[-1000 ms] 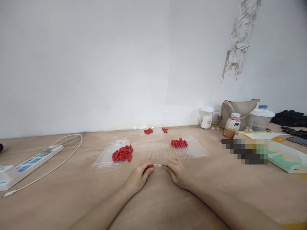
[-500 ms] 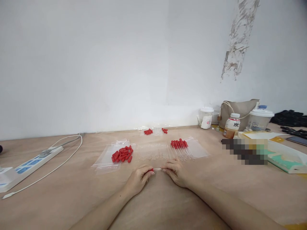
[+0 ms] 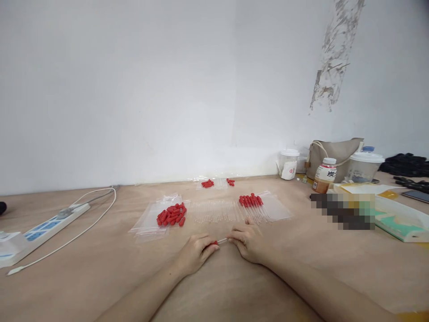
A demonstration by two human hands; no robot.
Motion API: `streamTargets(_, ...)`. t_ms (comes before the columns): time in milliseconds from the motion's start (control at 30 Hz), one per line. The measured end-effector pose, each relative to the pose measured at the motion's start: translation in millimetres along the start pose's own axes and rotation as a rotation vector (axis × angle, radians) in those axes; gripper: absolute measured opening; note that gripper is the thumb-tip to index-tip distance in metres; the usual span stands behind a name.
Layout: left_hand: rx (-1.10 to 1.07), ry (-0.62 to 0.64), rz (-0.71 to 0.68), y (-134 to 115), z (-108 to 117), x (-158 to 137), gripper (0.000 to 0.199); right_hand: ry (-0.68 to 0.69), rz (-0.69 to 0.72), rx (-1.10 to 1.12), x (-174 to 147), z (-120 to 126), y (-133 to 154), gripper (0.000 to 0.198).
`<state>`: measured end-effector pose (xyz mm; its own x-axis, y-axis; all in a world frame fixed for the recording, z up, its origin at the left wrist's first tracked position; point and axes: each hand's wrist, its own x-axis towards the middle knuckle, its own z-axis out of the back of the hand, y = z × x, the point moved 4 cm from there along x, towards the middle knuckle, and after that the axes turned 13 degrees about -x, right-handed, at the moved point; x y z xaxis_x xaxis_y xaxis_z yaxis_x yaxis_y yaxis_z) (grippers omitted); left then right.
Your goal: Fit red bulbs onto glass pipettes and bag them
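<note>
One skinny clear tube [image 3: 222,241] spans my fingertips [image 3: 231,235] sideways, right hand [image 3: 247,241] pinching it, left hand [image 3: 196,250] gripping a red rubbery-looking bulb [image 3: 215,243].

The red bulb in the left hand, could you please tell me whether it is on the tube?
It appears on: the tube meets the bulb at the left hand; how deep, I cannot tell.

Bottle label [image 3: 325,173]: one large dark character, "炭", with a partly visible one after it; finer print unreadable.
White-lidded cup [image 3: 288,165]: round red mark, small lettering beside it unreadable.
</note>
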<state>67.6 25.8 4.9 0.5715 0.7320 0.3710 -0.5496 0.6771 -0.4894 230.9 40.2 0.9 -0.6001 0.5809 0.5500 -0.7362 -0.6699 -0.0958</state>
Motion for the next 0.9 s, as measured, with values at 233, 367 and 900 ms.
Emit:
streamTargets(233, 0.005, 0.021, -0.011, 0.9, -1.1, -1.1, 0.027, 0.053, -0.039, 0.039, 2.5, 1.2, 8.9, 0.022)
streamTargets(367, -0.006, 0.046, -0.020, -0.8, -2.6, -1.8, 0.026, 0.117, -0.068, 0.058, 4.3, 1.7, 13.7, 0.024)
streamTargets(900, -0.023, -0.061, -0.020, 15.4, 12.2, -2.9, 0.021, 0.131, 0.016, -0.169, 1.6, 18.9, 7.9, 0.023)
